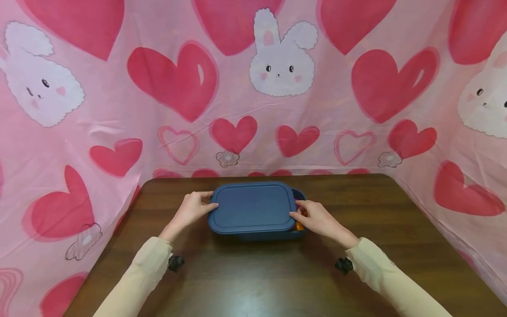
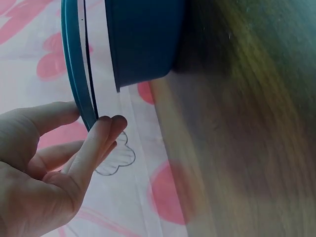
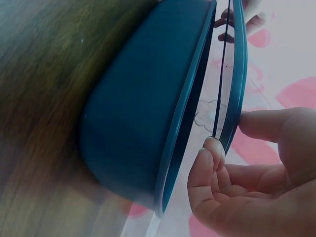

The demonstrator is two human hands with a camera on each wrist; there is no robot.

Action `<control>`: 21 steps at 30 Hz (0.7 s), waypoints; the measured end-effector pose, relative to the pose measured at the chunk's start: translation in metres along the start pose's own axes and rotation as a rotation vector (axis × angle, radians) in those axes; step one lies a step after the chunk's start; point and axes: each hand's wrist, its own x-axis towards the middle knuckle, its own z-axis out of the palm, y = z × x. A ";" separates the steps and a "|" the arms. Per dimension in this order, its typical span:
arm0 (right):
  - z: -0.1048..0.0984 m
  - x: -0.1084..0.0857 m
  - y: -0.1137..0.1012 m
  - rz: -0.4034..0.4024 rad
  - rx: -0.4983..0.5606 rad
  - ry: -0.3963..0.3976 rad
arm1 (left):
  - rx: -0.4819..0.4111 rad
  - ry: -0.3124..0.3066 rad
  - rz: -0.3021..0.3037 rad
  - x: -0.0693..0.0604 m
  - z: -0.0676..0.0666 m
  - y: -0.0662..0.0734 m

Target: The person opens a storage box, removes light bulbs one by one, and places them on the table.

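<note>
A dark blue lid (image 1: 253, 207) is held above a matching blue box (image 1: 273, 236), shifted a little to the left of it. My left hand (image 1: 194, 207) pinches the lid's left edge, thumb on top and fingertips beneath. At the opposite end my right hand (image 1: 314, 215) pinches the right edge in the same way. Both wrist views show a gap between the lid (image 2: 79, 69) and the rim of the box (image 3: 173, 138). Orange and purple things (image 1: 299, 226) show at the box's uncovered right end; their kind is unclear.
The box stands on a dark brown wooden table (image 1: 253, 277), near its far edge. A pink cloth (image 1: 253, 105) printed with hearts and rabbits hangs behind the table and along both sides.
</note>
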 end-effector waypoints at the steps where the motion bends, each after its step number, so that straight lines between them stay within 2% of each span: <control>1: 0.001 0.001 -0.001 -0.006 0.001 0.005 | 0.000 0.000 -0.002 0.000 -0.002 -0.001; 6: 0.008 0.004 -0.008 -0.030 0.008 0.019 | 0.035 0.013 -0.009 -0.001 -0.010 -0.006; 16: 0.020 0.011 -0.026 -0.110 0.084 -0.024 | 0.096 0.039 -0.061 -0.006 -0.028 -0.018; 21: 0.027 0.016 -0.036 -0.114 0.100 -0.032 | 0.109 0.055 -0.058 -0.009 -0.037 -0.024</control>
